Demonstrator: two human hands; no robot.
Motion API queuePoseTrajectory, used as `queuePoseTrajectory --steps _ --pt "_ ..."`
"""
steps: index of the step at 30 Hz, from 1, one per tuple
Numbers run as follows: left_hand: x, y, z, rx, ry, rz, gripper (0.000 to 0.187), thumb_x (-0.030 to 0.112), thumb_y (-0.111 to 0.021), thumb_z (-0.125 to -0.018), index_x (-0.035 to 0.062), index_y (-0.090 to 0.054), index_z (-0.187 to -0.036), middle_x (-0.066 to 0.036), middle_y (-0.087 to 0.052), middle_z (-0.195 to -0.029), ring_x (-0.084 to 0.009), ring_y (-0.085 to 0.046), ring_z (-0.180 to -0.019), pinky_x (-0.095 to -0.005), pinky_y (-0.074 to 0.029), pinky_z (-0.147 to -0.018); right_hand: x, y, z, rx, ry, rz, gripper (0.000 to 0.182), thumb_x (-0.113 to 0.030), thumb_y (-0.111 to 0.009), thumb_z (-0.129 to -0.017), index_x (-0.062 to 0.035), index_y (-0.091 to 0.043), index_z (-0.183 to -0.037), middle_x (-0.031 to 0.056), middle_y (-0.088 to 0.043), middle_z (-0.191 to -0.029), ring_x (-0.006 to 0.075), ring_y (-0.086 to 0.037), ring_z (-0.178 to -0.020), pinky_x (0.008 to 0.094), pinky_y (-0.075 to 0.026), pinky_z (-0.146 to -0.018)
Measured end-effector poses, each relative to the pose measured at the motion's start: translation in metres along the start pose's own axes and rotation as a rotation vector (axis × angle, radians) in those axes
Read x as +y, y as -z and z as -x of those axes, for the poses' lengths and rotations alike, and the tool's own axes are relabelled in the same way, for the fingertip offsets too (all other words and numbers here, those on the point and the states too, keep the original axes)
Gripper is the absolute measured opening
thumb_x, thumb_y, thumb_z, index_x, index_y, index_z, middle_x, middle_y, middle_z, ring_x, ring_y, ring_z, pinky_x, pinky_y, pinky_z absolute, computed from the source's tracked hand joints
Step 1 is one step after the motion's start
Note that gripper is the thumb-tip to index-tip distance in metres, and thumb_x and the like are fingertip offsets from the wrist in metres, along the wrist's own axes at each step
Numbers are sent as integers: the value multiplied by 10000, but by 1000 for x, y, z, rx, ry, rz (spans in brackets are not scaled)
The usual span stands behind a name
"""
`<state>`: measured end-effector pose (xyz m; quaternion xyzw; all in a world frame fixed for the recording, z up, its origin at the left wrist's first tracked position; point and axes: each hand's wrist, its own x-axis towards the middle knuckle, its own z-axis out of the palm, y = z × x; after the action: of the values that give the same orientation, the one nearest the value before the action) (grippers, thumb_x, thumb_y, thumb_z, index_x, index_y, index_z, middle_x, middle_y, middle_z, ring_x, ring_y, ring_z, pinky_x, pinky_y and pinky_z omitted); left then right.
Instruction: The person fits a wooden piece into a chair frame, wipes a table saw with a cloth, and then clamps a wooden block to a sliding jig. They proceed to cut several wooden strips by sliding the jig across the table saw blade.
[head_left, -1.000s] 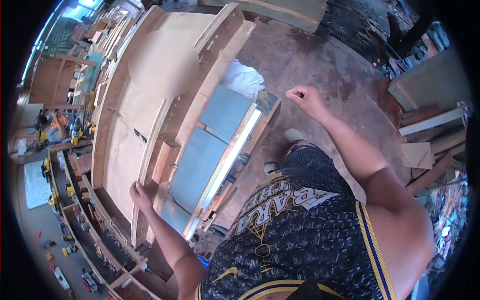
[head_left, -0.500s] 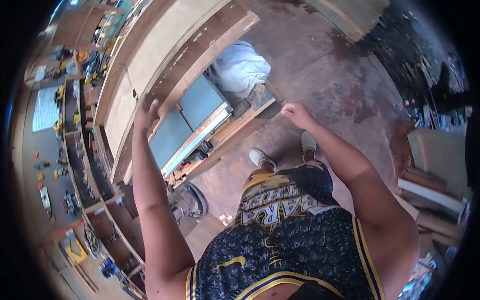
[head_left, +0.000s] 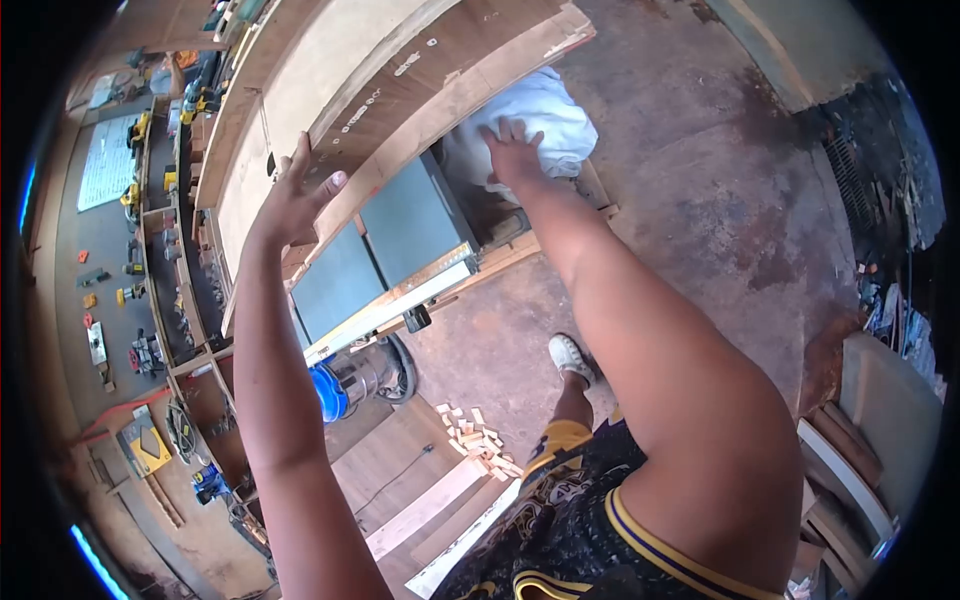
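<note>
My left hand (head_left: 290,200) rests at the near side of a large wooden frame (head_left: 395,90), its thumb and fingers apart and fingertips right at the frame's edge. My right hand (head_left: 513,155) reaches forward over a bundled white cloth (head_left: 560,120), fingers spread and overlapping it in this view. Between the two hands lies a grey metal machine table (head_left: 412,215) that looks like a table saw, with a pale rail (head_left: 430,288) along its near edge. Part of this table is hidden under the wooden frame.
On the left, a long workbench (head_left: 65,320) holds power tools and a whiteboard (head_left: 108,160). A blue shop vacuum (head_left: 330,392) stands below the saw, near small wood offcuts (head_left: 475,440). Boards (head_left: 845,490) lean at the right.
My right hand has moved forward and left from over the floor to the white cloth, its fingers spreading. My left hand stays at the frame. My view has moved nearer the saw.
</note>
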<state>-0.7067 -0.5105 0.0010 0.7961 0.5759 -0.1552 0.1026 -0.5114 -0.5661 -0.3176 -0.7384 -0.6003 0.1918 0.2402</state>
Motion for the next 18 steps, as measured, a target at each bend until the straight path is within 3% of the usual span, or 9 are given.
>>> queuePoseTrajectory --steps 2,3,4,6,8,11,12,14,18 --pt "-1 -3 2 45 -50 -30 980 569 -626 -855 96 -106 -1538 -251 -260 -1531 -340 -149 -1463 -399 -179 -1167 9 -21 -19 -364 -55 -73 669 -204 -756 -760 -182 -481 -1369 136 -396 -1467 303 -363 -1365 739 -191 -1053" --pt "-6 -5 1 50 -65 3 969 564 -625 -857 114 -107 -1541 -253 -248 -1535 -338 -108 -1471 -411 -160 -1169 12 -25 -25 -306 -78 -156 639 -196 -755 -755 -130 -512 -1342 141 -475 -1406 314 -473 -1281 635 -306 -1060" --pt "-5 -6 1 37 -60 7 969 564 -625 -857 114 -107 -1541 -253 -248 -1535 -338 -108 -1471 -411 -160 -1169 18 -29 -30 -319 -82 -156 639 -196 -755 -755 -130 -512 -1342 141 -475 -1406 314 -473 -1281 635 -306 -1060" --pt "-5 -6 2 42 -59 29 965 561 -622 -861 119 -100 -1542 -250 -240 -1539 -338 -100 -1472 -410 -153 -1170 28 -29 -38 -42 -61 -649 513 -186 -743 -777 -168 -577 -1262 79 -653 -1154 265 -634 -1055 510 -480 -926" --pt "-7 -8 1 43 -35 -27 974 555 -626 -862 114 -86 -1543 -249 -268 -1529 -338 -181 -1457 -403 -190 -1163 45 2 -37 -155 -105 -1141 501 -87 -738 -780 -65 -558 -1247 83 -680 -1003 218 -662 -904 362 -539 -781" --pt "-15 -11 -5 55 -73 20 980 531 -636 -869 101 -68 -1543 -246 -337 -1494 -336 -359 -1382 -392 -292 -1127 70 57 -8 134 -146 -1438 506 9 -695 -786 16 -520 -1261 112 -640 -1092 182 -624 -971 323 -529 -810" --pt "-17 -14 -6 57 -76 22 980 531 -636 -869 101 -68 -1543 -246 -337 -1494 -336 -359 -1382 -392 -292 -1127 96 50 -9 143 -127 -1482 514 38 -658 -799 23 -500 -1288 123 -624 -1167 203 -611 -1047 315 -517 -851" --pt "-21 -14 -9 78 -65 58 1122 697 -651 -747 100 -123 -1536 -354 -236 -1489 -430 -128 -1443 -443 -242 -1149 112 108 31 134 -54 -1623 540 81 -613 -811 15 -466 -1326 119 -592 -1224 212 -597 -1084 338 -502 -909" --pt "-23 -37 -11 270 -121 57 1158 689 -720 -682 77 -201 -1518 -327 -284 -1473 -441 -253 -1401 -468 -333 -1103 133 196 129 207 42 -1352 570 46 -679 -767 12 -498 -1307 115 -614 -1195 201 -611 -1065 348 -515 -905"
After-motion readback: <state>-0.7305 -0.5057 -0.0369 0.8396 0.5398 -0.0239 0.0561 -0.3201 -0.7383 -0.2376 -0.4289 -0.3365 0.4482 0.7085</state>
